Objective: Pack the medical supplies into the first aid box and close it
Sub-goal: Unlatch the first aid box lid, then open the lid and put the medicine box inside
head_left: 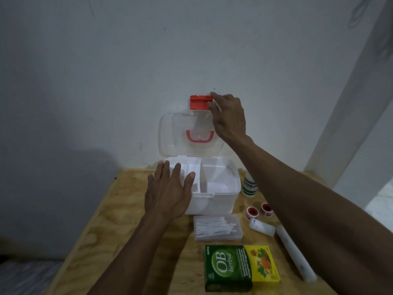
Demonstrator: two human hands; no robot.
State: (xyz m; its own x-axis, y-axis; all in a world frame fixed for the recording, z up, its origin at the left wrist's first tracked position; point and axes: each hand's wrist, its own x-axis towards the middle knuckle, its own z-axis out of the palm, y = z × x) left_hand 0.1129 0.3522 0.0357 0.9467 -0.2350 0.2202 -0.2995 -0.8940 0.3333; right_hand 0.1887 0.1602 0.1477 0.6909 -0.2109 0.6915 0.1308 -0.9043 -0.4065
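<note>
Two bare hands at the first aid box (214, 194), set at the far edge of the plywood table (119, 209), against the wall. Lid (180, 133) of clear, thin plastic, raised upright behind the white base, with a pink handle (199, 136) and a red latch (200, 102) at its top edge. Right hand (230, 118) at the upper right corner of the lid, fingertips (214, 106) lightly pinching beside the latch. Left hand (168, 192) spread flat, palm down, over the left front of the base, gripping nothing. Inside the base, a white divided tray (196, 177); no supplies yet packed.

To the right of the box: a white bottle with green print (250, 186) and, nearer, two red-cored tape rolls (258, 210). In front of the box: a clear flat case of cotton swabs (218, 229); nearer still, a green and yellow carton (241, 268). Front right of the box: a small white wrapped roll (262, 226) and a long white tube (294, 255).

Likely handling: all items light. Box stiff but thin-walled and smooth, best steadied at the base. Carton rigid, gripped across its long sides. Swab case slippery, probably brittle, taken by the edges. Tape rolls and tube prone to rolling, pinched across the middle. Wrapped roll soft.
</note>
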